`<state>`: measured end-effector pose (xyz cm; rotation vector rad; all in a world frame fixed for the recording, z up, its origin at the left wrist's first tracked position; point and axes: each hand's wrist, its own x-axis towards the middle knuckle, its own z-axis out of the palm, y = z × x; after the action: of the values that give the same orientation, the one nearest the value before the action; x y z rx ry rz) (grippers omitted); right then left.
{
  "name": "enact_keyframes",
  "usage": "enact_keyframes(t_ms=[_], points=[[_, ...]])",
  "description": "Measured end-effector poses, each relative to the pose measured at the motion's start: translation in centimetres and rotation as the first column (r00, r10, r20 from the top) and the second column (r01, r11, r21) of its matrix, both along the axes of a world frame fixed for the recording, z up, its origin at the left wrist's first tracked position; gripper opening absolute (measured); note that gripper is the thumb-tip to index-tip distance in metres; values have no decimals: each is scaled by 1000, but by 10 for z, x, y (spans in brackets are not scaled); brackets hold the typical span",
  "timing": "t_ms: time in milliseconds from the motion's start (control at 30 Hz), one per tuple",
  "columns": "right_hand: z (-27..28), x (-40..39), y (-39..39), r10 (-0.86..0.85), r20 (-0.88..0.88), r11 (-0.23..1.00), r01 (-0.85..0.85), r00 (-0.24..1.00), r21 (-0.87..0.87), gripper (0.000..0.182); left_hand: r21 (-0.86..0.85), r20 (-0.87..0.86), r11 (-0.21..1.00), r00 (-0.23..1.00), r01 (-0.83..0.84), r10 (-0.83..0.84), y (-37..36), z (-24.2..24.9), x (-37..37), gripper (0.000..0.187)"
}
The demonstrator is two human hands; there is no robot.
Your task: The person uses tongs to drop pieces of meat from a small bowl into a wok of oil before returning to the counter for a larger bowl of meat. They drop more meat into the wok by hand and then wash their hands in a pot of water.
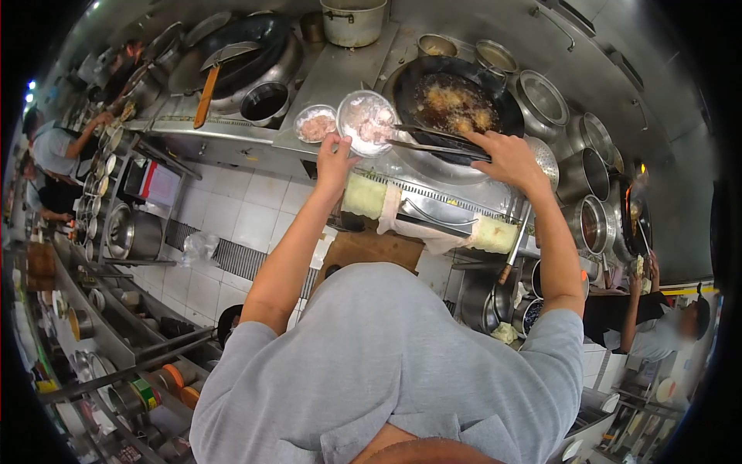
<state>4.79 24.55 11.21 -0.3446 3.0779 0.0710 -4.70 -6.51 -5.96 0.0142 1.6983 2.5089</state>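
The left grip (335, 162) closes its fingers and thumb on the near rim of a round bowl (363, 147), while the right grip (506, 159) is wrapped around the handle end of long tongs (433, 148). The bowl sits just left of the wok (508, 112), and it holds pale pieces (371, 124) that look dusted with white powder. The tongs reach across the near part of the wok into the bowl, their two arms slightly apart at the tips beside those pieces; whether they pinch one I cannot tell. In the wok, browned pieces (447, 99) lie in dark, bubbling liquid. To the left of the bowl, near it on the counter (340, 81), stands a smaller bowl (301, 134) of pinkish, uncoated-looking pieces (317, 125). The step in hand appears to be working the coated pieces with the tongs while the other hand steadies their bowl. From here, I judge, any move calls for the left grip to keep the rim firm and level, and for the right grip to squeeze evenly enough to take a piece without scraping off its coating, wrist kept clear of the hot wok.
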Motion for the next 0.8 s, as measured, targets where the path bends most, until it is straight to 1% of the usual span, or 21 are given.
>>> enact_keyframes(t_ms=[33,67,133,167,233,267,300,333,367,400,433,533,567,633,667,700,733,800], points=[[0,-1,-7,2,6,1000,-2,1000,13,52,12,-28,1000,999,-17,17,2,3,1,16],[0,-1,-9,5,14,1000,-6,1000,27,52,24,-5,999,1000,-27,27,3,-2,-1,16],[0,-5,6,30,-37,995,-34,999,-96,52,58,35,996,997,-69,67,6,-20,-14,17],[1,-10,14,50,-60,986,-59,997,-155,52,71,65,995,996,-65,61,5,-27,-19,16],[10,-13,30,0,-115,984,-21,993,-178,52,90,130,995,991,-49,37,5,-41,-23,15],[15,-14,38,-37,-146,981,9,989,-192,52,128,160,991,987,-24,3,3,-45,-22,15],[20,-15,43,-118,-143,971,84,983,-226,51,167,187,986,982,6,-38,0,-50,-19,14],[22,-17,54,-170,-126,971,144,977,-188,51,207,211,978,974,39,-84,0,-55,-17,14],[20,-21,67,-221,-110,967,203,969,-151,51,207,264,978,961,31,-86,0,-52,-11,13],[17,-27,79,-269,-97,960,258,958,-112,51,235,258,971,960,42,-104,-2,-49,-5,13],[11,-35,89,-331,-43,942,328,943,-66,52,261,256,964,959,51,-120,-6,-47,2,13],[-21,-56,104,-357,94,932,348,929,96,55,286,260,957,956,59,-136,-16,-51,13,13],[-36,-62,100,-387,124,916,364,914,169,59,290,261,955,955,60,-139,-20,-49,14,13],[-76,-69,111,-427,83,897,411,900,161,64,284,263,957,955,57,-135,-23,-42,17,13],[-83,-71,108,-440,64,891,426,896,153,66,270,268,962,956,46,-121,-26,-36,18,13],[-87,-69,110,-424,-46,899,426,905,101,66,256,275,966,956,27,-99,-30,-34,20,13],[-92,-70,110,-375,-93,921,382,922,71,64,238,263,971,962,11,-75,-34,-35,20,13],[-55,-52,84,-295,-180,953,302,938,13,60,196,244,981,969,-7,-42,-35,-39,14,13]])
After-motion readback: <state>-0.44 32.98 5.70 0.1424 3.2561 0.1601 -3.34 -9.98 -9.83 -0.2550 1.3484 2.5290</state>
